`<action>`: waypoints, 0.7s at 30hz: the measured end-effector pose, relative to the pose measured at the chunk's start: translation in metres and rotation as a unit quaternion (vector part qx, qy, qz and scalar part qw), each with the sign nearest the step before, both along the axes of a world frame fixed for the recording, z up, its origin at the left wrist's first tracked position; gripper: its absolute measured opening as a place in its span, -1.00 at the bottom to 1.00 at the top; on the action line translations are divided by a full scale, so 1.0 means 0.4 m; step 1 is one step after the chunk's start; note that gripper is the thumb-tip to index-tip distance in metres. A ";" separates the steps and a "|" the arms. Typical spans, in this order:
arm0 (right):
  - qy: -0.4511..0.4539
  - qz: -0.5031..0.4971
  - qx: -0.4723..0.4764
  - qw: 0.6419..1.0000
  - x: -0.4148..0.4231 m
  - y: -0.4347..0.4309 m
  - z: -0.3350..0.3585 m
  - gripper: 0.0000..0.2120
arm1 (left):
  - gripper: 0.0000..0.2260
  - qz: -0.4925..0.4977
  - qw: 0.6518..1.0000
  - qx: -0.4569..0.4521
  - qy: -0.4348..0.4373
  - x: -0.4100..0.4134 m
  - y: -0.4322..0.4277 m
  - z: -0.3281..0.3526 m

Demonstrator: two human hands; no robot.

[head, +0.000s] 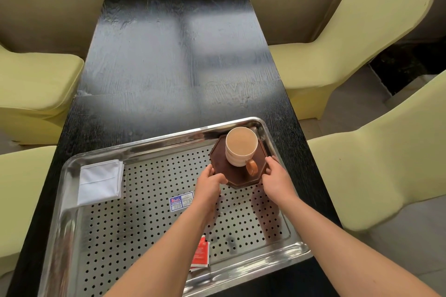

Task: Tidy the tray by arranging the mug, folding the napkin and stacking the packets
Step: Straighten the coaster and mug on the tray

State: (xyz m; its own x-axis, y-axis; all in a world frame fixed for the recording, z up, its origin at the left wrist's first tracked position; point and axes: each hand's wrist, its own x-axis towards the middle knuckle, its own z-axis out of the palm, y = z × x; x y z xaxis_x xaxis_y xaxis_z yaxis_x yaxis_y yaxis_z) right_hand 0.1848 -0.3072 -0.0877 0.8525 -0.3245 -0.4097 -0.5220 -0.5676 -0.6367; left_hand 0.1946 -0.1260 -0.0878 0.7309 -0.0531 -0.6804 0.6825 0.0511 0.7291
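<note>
A cream mug (241,146) with a brown handle stands on a dark octagonal saucer (226,171) in the far right corner of a perforated steel tray (135,224). My left hand (208,182) grips the saucer's near left edge. On the saucer's right edge rests my right hand (275,176), fingers curled on it. A folded white napkin (100,182) lies in the tray's far left corner. Red packets (200,254) sit at the tray's near edge, partly hidden by my left forearm.
The tray rests on a long black table (169,55). A blue and white sticker (181,201) is on the tray floor. Pale yellow-green chairs (337,50) line both sides of the table.
</note>
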 end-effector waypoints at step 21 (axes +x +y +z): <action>-0.001 -0.035 0.063 0.997 -0.099 0.039 0.031 -0.65 | -0.49 -0.044 0.978 0.192 -0.066 -0.064 0.156 0.033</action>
State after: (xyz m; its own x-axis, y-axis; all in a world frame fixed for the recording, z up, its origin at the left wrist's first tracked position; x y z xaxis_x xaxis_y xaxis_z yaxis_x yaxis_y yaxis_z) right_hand 0.1450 -0.2915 -0.0755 0.8306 -0.3292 -0.4492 -0.5560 -0.4450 -0.7020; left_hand 0.1690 -0.0637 -0.0744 0.8181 0.1207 -0.5623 0.5701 -0.2990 0.7652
